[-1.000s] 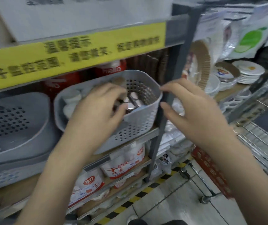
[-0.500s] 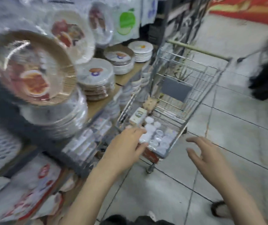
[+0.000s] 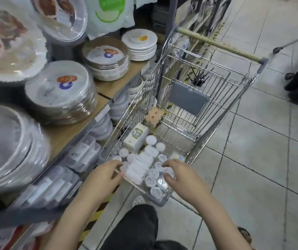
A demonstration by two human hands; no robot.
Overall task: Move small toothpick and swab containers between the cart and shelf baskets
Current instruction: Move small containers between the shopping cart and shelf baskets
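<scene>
Beside stocked shelves, the wire shopping cart (image 3: 206, 98) holds small white round plastic containers (image 3: 151, 179). Left hand (image 3: 103, 177) and right hand (image 3: 178, 175) reach in with loosely curled fingers, seemingly holding nothing. Pinch one tub cleanly.

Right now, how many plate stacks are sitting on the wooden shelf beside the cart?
4, far to near: white stack, brown-rimmed stack, larger wrapped stack, blurred stack at the left edge. More may sit out of frame.

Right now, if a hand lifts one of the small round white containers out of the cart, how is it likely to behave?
The small round white containers look like thin plastic, so probably light and stiff. Their round shape suggests they may roll if tipped. They lie loose and crowded near the left hand and right hand, so neighbours may shift.
</scene>
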